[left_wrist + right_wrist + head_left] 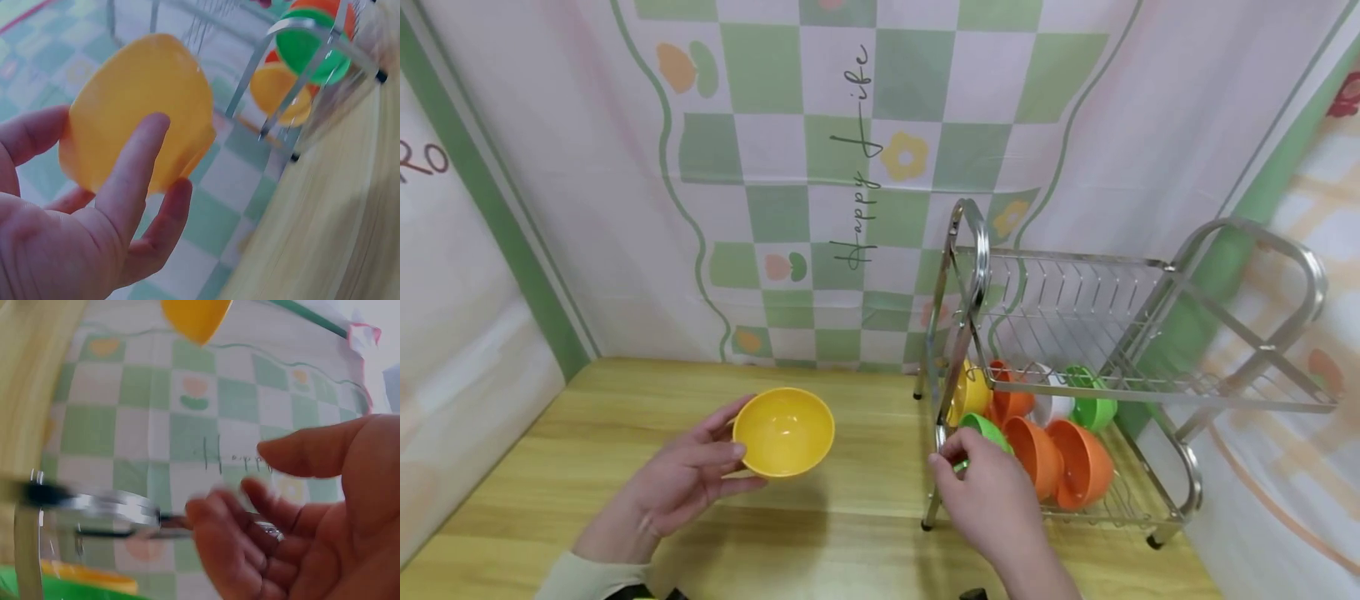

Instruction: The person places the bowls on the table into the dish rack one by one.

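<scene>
My left hand [681,483] holds a yellow bowl [784,433] above the left part of the table, its open side turned up toward the head camera. In the left wrist view the fingers and thumb support the bowl's outside [134,94]. At the front left corner of a metal dish rack [1060,389], my right hand [996,500] hovers with loosely bent fingers. The right wrist view shows nothing between its thumb and fingers. Just behind that hand, a green bowl [985,428] on the lower tier is partly hidden; whether they touch cannot be told.
Beside the green bowl stand two tilted orange bowls [1086,465]. Behind them are a yellow bowl [973,394], a red-orange bowl [1013,403], a white bowl [1051,407] and another green bowl [1094,410]. The rack's upper tier overhangs them. A patterned curtain [767,67] backs the wooden table [647,392].
</scene>
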The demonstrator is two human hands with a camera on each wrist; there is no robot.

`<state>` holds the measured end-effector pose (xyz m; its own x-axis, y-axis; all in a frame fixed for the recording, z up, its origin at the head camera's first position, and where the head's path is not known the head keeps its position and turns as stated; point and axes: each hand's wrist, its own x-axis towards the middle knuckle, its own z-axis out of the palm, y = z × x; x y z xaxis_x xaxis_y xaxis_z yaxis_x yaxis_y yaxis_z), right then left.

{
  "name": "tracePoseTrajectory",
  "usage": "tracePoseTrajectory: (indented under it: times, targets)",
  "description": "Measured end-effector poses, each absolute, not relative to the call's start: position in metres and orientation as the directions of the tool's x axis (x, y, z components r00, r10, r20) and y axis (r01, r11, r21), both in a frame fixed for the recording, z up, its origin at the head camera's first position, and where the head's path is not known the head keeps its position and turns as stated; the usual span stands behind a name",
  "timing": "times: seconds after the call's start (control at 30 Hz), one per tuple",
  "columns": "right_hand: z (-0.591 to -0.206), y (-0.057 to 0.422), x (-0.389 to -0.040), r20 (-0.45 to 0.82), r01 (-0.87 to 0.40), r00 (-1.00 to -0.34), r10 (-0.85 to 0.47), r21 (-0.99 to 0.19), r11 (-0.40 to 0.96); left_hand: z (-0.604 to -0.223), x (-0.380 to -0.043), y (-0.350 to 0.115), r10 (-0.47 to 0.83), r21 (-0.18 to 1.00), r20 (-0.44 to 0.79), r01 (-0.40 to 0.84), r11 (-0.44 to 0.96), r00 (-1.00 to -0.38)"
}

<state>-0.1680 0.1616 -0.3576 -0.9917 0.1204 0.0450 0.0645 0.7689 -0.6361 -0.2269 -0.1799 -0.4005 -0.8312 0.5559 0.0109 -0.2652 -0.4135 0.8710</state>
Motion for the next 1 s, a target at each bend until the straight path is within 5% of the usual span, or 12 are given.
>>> tracePoseTrajectory:
  times: [0.23, 0.47, 1.0]
  targets:
    - [-0.361, 0.159, -0.162, -0.068, 0.031, -0.987, -0.144, -0.969, 0.243, -0.394, -0.208, -0.154, 0.578, 0.865, 0.021, -0.275, -0.420, -0.816]
    - [-0.376, 0.155, -0.165, 0.008, 0.143, -0.890, -0.455, -0.944, -0.296, -0.389, -0.193, -0.132, 0.612, 0.853, 0.022, -0.304, -0.424, -0.791]
    - [-0.397, 0.154, -0.171, 0.113, 0.202, -0.808, -0.578, -0.869, -0.452, -0.390, -0.187, -0.104, 0.633, 0.828, -0.005, -0.359, -0.431, -0.774]
